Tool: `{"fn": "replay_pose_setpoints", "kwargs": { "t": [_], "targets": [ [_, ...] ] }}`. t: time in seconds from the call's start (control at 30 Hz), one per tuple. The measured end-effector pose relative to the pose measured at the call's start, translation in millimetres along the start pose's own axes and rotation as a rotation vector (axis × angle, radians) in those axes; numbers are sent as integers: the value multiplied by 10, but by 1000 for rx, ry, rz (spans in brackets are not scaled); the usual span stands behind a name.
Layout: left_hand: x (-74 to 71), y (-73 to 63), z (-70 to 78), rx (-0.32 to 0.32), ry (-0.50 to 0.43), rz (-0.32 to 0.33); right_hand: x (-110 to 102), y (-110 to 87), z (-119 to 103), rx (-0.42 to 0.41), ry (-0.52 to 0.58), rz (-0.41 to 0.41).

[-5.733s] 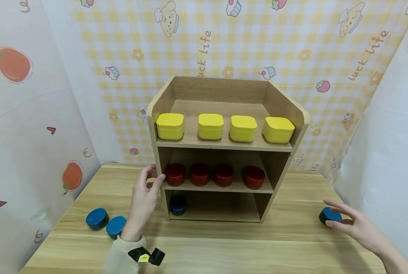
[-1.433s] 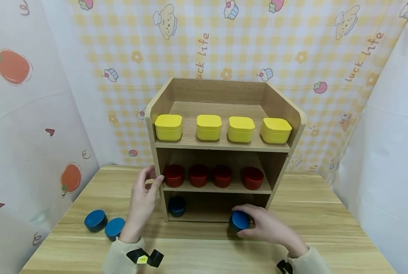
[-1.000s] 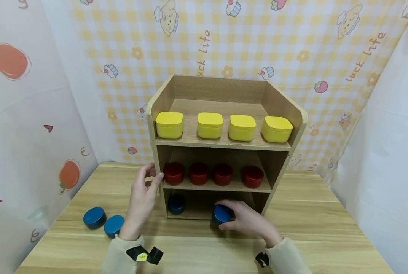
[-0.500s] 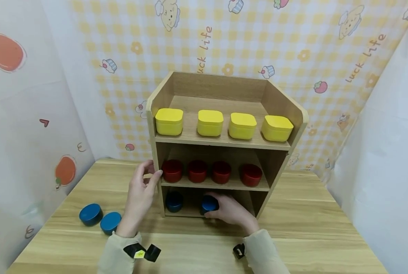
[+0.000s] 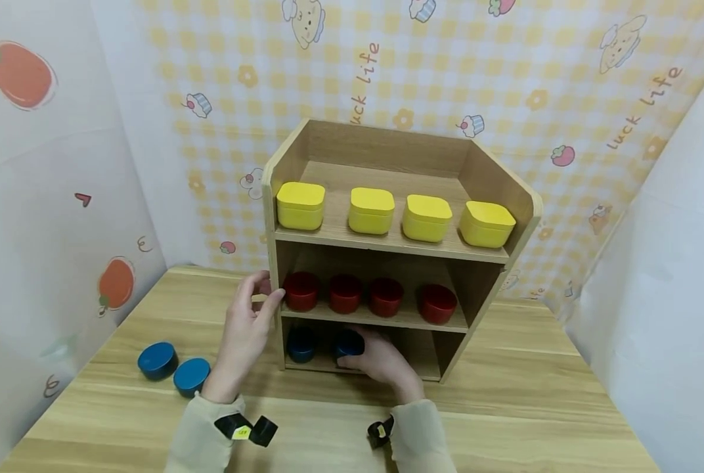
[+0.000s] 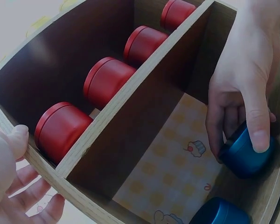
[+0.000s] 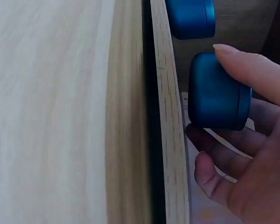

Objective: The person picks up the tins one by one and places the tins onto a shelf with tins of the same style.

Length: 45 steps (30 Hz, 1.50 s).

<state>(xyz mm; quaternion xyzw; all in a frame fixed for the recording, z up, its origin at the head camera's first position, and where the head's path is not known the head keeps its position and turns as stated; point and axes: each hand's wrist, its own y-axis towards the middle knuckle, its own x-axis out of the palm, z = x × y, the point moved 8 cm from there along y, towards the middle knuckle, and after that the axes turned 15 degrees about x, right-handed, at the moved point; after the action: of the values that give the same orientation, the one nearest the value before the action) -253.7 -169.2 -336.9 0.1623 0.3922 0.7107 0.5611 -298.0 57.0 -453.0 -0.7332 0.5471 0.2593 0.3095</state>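
My left hand (image 5: 242,338) grips the left side panel of a small three-level wooden shelf (image 5: 381,151), thumb at its front edge and fingers outside. Inside the bottom level, my right hand (image 5: 383,361) holds a blue round tin (image 7: 217,91) between thumb and fingers, just behind the front edge. A second blue tin (image 5: 301,344) stands to its left, by the side panel. Several red round tins (image 6: 60,128) line the middle level. Along the top level sit several yellow square tins (image 5: 372,211).
Two more blue tins, one farther left (image 5: 157,360) and one beside my left wrist (image 5: 192,376), lie on the wooden table (image 5: 523,394). A patterned cloth (image 5: 222,164) hangs behind the shelf, and white cloth (image 5: 665,295) hangs at the right.
My right hand has picked up the blue tin at the far right of the table, carried it left, and moved it into the bottom level. My left hand keeps its place on the shelf.
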Motion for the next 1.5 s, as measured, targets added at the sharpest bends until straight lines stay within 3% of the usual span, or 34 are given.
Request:
{"fn": "replay_pose_setpoints", "kwargs": {
  "t": [0.17,0.47,1.13,1.5],
  "targets": [
    [-10,10,-16,3,7,1,30,30,-1,27,22,8],
    [5,-1,-21,5,22,-15,85,28,-51,-31,-8,17],
    [27,-5,6,15,2,-2,89,-16,-74,-73,-17,-15],
    [5,-6,5,6,17,-3,-22,-175,-124,-12,-80,-70]
  ]
}}
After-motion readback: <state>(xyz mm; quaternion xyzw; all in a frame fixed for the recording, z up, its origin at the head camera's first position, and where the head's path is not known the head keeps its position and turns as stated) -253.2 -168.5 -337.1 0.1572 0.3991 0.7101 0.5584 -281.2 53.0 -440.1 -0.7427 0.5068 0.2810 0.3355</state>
